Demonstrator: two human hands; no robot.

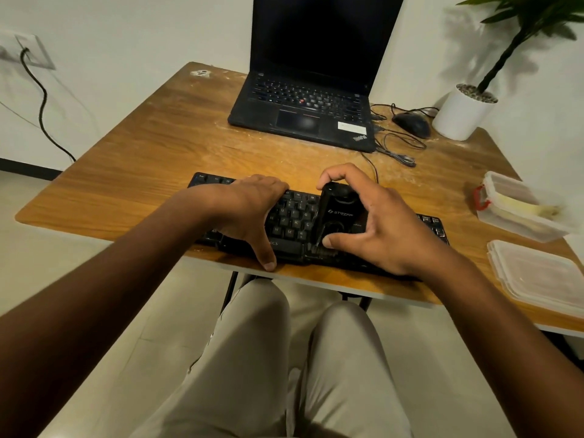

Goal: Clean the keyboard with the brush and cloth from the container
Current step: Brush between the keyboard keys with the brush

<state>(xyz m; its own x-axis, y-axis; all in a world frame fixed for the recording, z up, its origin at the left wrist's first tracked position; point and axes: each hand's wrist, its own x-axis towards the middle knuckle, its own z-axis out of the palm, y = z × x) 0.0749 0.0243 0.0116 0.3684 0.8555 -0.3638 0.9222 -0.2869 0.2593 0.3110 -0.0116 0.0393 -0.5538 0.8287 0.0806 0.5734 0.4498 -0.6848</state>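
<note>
We see the keyboard [294,216] lying along the near edge of the desk [151,147], slightly angled, its right end running toward the right edge. Left hand [249,210] rests flat on the keyboard's left half, fingers straight and relaxed, thumb stretched down over the near edge of the keyboard, gripping nothing. Right hand [376,222] grasps the brush [336,216] (a black block with white lettering on top), index finger curled over its far end, thumb pressed on its near end; the brush sits on the keys just right of the keyboard's middle, bristles down at its near end. Container [518,210] stands open at the right edge of the desk with something pale yellow inside, likely the cloth, too blurred to be sure. Its lid [537,273] lies flat near the right near corner. Laptop [313,105] is open at the far edge, screen dark. Mouse [412,124] and plant pot [463,112] sit toward the far right corner, cables looped beside them
</note>
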